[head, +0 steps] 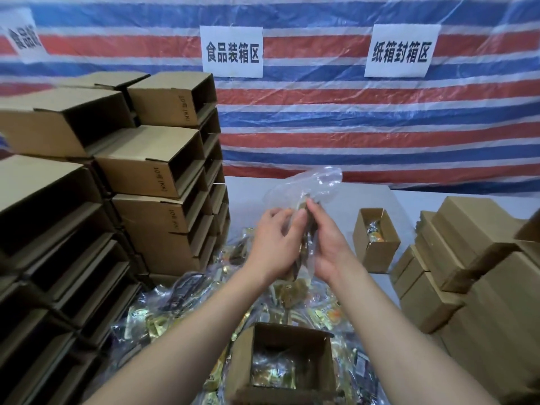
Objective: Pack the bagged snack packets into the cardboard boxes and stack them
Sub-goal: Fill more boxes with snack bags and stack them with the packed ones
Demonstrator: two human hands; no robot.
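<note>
near box (280,361): bagged packets | far box (375,239): packets | hands (298,244): bag (306,188)

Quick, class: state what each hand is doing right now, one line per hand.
Left hand: grips the bagged snack packet.
Right hand: holds the same packet from the other side.

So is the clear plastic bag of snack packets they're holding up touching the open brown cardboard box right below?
Apart. The head view shows both hands, left hand and right hand, gripping the clear plastic bag well above the open cardboard box, with loose packets visible between them.
</note>
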